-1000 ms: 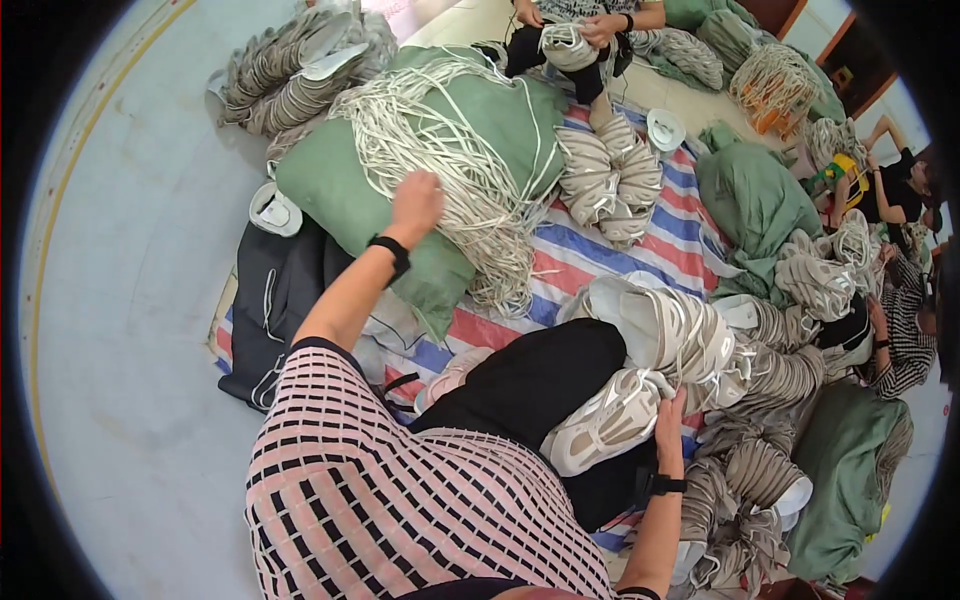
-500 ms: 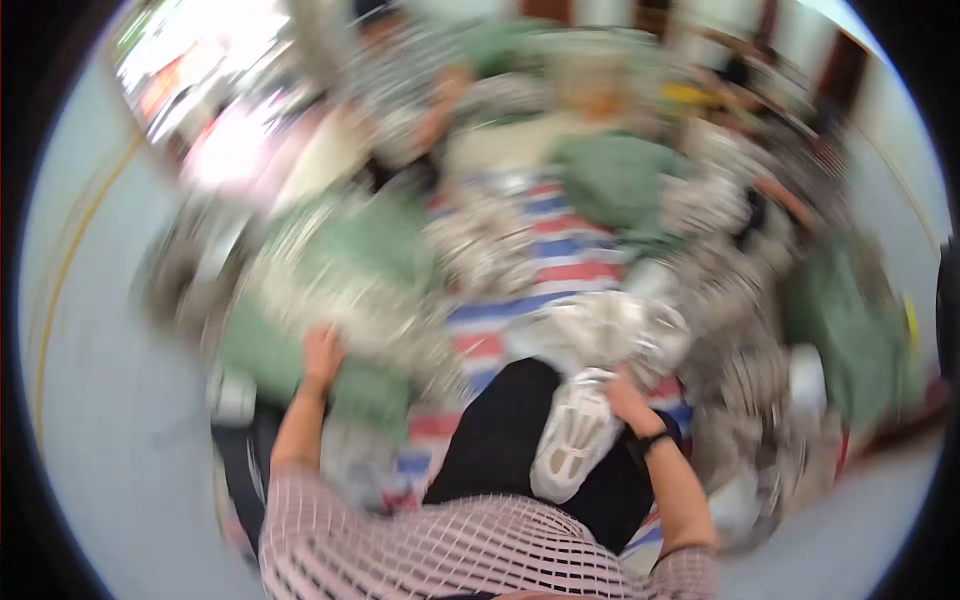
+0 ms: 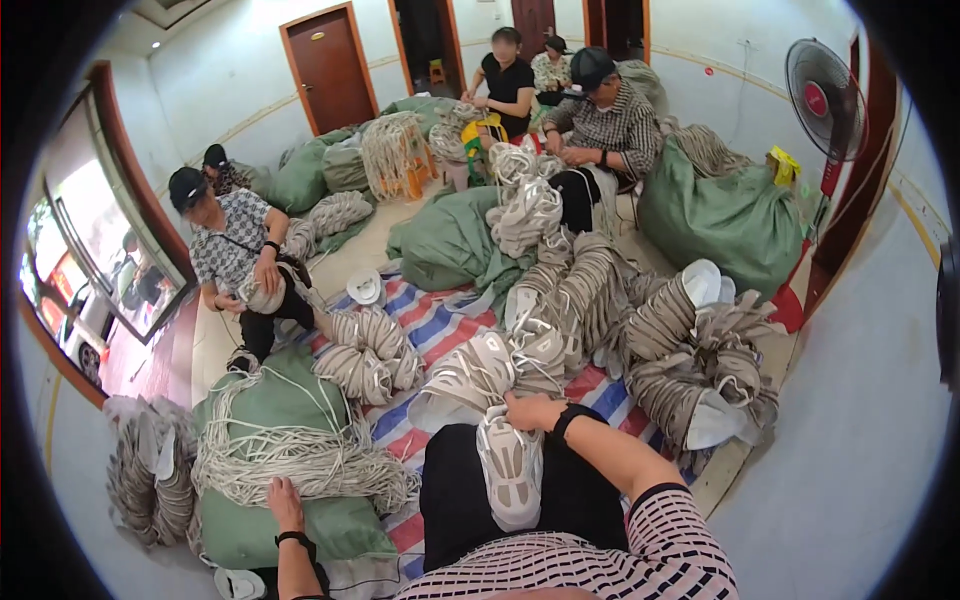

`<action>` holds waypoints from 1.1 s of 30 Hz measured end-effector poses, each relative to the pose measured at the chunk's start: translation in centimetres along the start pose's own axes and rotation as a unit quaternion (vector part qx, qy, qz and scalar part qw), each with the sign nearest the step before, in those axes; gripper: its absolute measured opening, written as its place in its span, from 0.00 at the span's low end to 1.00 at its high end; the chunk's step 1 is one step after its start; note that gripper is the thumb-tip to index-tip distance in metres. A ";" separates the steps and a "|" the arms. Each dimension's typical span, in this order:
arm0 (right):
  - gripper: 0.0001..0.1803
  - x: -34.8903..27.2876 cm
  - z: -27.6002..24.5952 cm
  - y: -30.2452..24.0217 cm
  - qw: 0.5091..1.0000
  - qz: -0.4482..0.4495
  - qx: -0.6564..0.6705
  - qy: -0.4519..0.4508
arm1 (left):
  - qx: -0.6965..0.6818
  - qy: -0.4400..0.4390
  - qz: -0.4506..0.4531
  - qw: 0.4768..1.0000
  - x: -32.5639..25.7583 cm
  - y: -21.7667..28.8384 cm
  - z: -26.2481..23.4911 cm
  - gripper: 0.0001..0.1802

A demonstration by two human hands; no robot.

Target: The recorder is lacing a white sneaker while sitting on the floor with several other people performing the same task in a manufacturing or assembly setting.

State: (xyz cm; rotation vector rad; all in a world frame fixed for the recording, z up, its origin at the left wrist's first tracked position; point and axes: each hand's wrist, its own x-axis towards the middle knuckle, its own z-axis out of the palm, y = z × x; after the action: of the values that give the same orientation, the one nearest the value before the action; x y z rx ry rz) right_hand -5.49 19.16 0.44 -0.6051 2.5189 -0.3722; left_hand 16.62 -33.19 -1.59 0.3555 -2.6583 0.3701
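Note:
A white and beige shoe upper (image 3: 513, 480) lies lengthwise over my lap, its toe toward me. My right hand (image 3: 533, 411) is closed on its far end. Just beyond, a fanned stack of similar shoe uppers (image 3: 470, 368) rests on the striped sheet. To the left, a thick heap of cream shoelaces (image 3: 280, 455) is draped over a stuffed green sack (image 3: 330, 530). My left hand (image 3: 285, 503) is at the near edge of the laces, fingers loosely extended and touching them; no lace shows clearly in its grasp.
Bundled shoe uppers (image 3: 590, 300) stand in rows ahead, with more bundles (image 3: 690, 350) at right and a grey stack (image 3: 155, 470) at far left. Several people sit working, one (image 3: 240, 250) at left. A large green sack (image 3: 715, 215) and a standing fan (image 3: 825, 100) are at the back right.
My view has turned toward the right and steadied. My left hand stays by the laces, and my right hand still grips the shoe upper, now lying straighter over my lap.

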 end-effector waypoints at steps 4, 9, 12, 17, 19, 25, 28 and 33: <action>0.25 -0.5 0.2 0.6 1.000 0.019 -0.014 -0.015 | -0.095 0.011 -0.058 0.994 -0.7 0.6 0.6 0.06; 0.24 -1.8 -0.3 -0.1 1.000 0.010 -0.018 0.015 | -0.215 0.099 -0.217 0.947 -0.3 2.6 -1.2 0.04; 0.24 -1.8 -0.2 -0.5 0.999 0.009 -0.019 0.038 | -0.261 0.117 -0.199 0.937 0.7 5.1 -2.9 0.04; 0.15 -1.2 0.3 0.6 0.987 0.003 -0.135 0.083 | -0.339 0.017 -0.004 0.941 2.8 14.7 -10.1 0.06; 0.13 -2.0 0.6 0.5 0.958 -0.027 -0.232 0.167 | -0.389 0.016 0.134 0.911 3.1 18.6 -13.6 0.05; 0.22 -9.2 -1.8 -11.2 0.908 -0.262 0.328 0.014 | -0.512 0.022 0.150 0.845 1.6 25.7 -17.7 0.07; 0.13 -11.2 -0.1 -11.8 0.810 -0.274 0.502 -0.130 | -0.561 -0.006 0.166 0.811 3.9 26.3 -19.8 0.07; 0.06 -11.6 -3.1 -7.5 0.846 -0.333 0.374 -0.183 | -0.609 -0.053 0.090 0.786 3.8 22.7 -20.3 0.06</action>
State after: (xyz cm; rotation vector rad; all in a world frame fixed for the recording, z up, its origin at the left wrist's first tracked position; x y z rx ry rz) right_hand 4.29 18.80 10.62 -1.0659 1.5324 -1.2714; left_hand 14.04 -6.43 13.25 -0.3086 -2.4185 -1.3165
